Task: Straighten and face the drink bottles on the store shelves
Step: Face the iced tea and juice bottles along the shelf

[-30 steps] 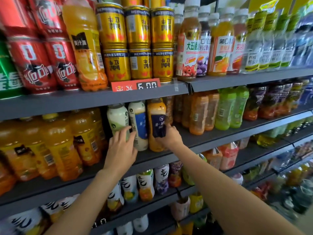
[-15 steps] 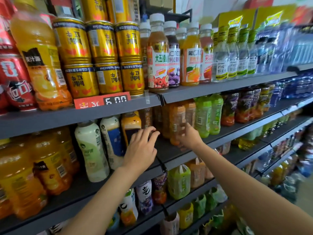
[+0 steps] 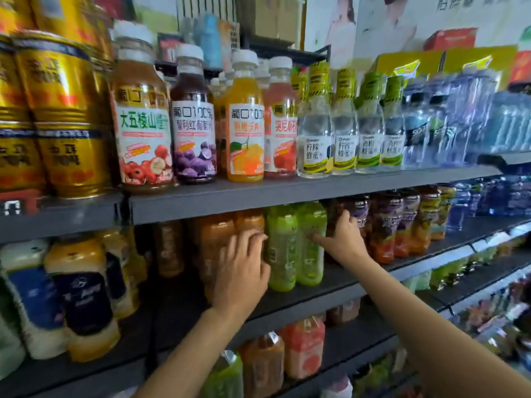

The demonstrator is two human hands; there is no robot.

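My left hand (image 3: 242, 272), fingers spread and nearly straight, lies against the orange bottles (image 3: 218, 245) on the middle shelf (image 3: 359, 285). My right hand (image 3: 343, 239) reaches between the green bottles (image 3: 296, 245) and the dark bottles (image 3: 385, 225), thumb on a green one; whether its fingers grip anything I cannot tell. Above, juice bottles (image 3: 192, 124) stand upright, labels forward, beside gold cans (image 3: 66, 119).

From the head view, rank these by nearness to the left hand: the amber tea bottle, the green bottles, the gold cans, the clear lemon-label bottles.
1. Amber tea bottle: middle shelf, under the left hand.
2. Green bottles: middle shelf, just right of that hand.
3. Gold cans and clear lemon-label bottles: top shelf, cans far left, bottles up right; too close to call.
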